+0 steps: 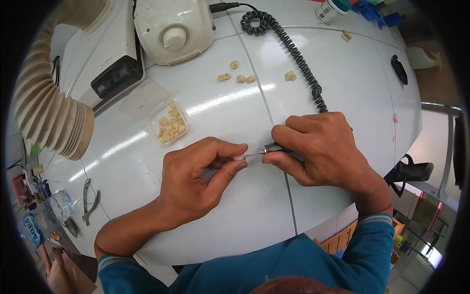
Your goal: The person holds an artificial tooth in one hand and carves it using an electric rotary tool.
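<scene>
My left hand [200, 174] pinches a small whitish piece, perhaps a dental crown [239, 158], between thumb and forefinger. Most of that piece is hidden by the fingertips. In my right hand [318, 149] is a rotary handpiece [275, 148] with a dark grip, held like a pen. Its thin metal bur [253, 154] points left and meets the piece, or comes very close to it. A coiled black cord [296, 49] runs down from the control unit [174, 32] to behind my right hand. Beyond my left hand stands an open clear plastic box [171, 128] of tooth-coloured pieces.
Several loose tooth-coloured pieces [241, 78] lie farther back on the white table [235, 206]. A ribbed beige hose [54, 108] arches over the left side. Pliers [89, 202] and a plastic water bottle [49, 213] are at far left. A white jar [332, 12] stands at the back right.
</scene>
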Available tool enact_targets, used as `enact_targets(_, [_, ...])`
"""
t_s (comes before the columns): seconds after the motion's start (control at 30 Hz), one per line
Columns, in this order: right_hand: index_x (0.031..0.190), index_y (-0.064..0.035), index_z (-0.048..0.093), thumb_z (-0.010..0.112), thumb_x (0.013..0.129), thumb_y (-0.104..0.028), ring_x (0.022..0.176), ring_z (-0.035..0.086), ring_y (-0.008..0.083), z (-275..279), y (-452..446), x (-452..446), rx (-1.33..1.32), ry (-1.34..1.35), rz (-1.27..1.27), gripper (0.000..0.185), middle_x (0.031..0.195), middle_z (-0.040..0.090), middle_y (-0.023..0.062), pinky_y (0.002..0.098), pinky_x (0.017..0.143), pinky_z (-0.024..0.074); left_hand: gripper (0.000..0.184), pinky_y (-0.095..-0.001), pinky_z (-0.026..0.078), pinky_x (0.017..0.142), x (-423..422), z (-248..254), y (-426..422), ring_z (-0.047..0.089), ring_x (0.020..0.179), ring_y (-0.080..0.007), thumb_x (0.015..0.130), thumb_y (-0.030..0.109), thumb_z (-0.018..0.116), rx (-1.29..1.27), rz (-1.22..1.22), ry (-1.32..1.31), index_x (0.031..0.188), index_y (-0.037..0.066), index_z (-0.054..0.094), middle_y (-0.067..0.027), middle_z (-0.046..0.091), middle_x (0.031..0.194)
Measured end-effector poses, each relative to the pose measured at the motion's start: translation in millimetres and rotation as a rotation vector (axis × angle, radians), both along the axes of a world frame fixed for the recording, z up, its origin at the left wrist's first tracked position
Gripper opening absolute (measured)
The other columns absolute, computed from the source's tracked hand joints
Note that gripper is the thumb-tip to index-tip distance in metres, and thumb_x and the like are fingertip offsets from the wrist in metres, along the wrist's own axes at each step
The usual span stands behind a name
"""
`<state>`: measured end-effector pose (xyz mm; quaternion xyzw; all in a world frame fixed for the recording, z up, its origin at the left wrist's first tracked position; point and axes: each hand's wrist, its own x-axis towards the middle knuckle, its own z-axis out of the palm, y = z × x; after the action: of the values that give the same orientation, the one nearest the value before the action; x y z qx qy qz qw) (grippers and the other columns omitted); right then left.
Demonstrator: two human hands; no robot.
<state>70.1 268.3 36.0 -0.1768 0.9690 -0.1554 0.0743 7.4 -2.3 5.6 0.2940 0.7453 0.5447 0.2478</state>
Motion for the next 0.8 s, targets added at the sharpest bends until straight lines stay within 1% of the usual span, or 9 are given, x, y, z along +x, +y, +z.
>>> enact_targets(0.17, [0.092, -0.0142, 0.07, 0.076, 0.104, -0.052, 0.059, 0.069, 0.0249, -2.5, -2.5, 0.7, -0.019, 0.055, 0.013, 0.04, 0.069, 0.061, 0.0025, 0.0394, 0.051, 0.049, 0.021, -0.0257, 0.063, 0.081, -0.4, -0.4, 0.4, 0.081, 0.092, -0.0154, 0.1, -0.01, 0.078, 0.001, -0.012, 0.027, 0.121, -0.006, 0.079, -0.0132, 0.082, 0.104])
enact_targets(0.57, [0.092, -0.0145, 0.07, 0.077, 0.104, -0.051, 0.06, 0.069, 0.0239, -1.7, -1.7, 1.0, 0.001, 0.042, 0.006, 0.039, 0.07, 0.061, 0.0025, 0.0393, 0.051, 0.0494, 0.022, -0.0262, 0.064, 0.081, 0.3, 1.5, 1.0, 0.08, 0.091, -0.015, 0.098, -0.007, 0.082, -0.025, 0.003, 0.019, 0.12, -0.005, 0.08, -0.013, 0.083, 0.103])
enact_targets(0.67, [0.087, -0.014, 0.066, 0.081, 0.099, -0.051, 0.055, 0.06, 0.0229, -7.8, -3.5, 2.7, -0.035, 0.121, 0.012, 0.042, 0.067, 0.053, 0.0017, 0.0386, 0.05, 0.0435, 0.022, -0.0265, 0.064, 0.08, 0.4, 0.7, 1.8, 0.081, 0.091, -0.0152, 0.098, -0.006, 0.083, -0.029, 0.001, 0.042, 0.119, -0.005, 0.08, -0.013, 0.083, 0.103])
enact_targets(0.8, [0.086, -0.014, 0.065, 0.081, 0.099, -0.051, 0.055, 0.06, 0.0231, -6.8, -3.0, 2.4, -0.03, 0.095, 0.007, 0.042, 0.067, 0.053, 0.0017, 0.0388, 0.05, 0.0436, 0.021, -0.0266, 0.064, 0.08, 0.6, -0.1, 1.2, 0.081, 0.091, -0.0154, 0.098, -0.006, 0.083, -0.02, 0.005, 0.038, 0.119, -0.005, 0.08, -0.0134, 0.083, 0.103])
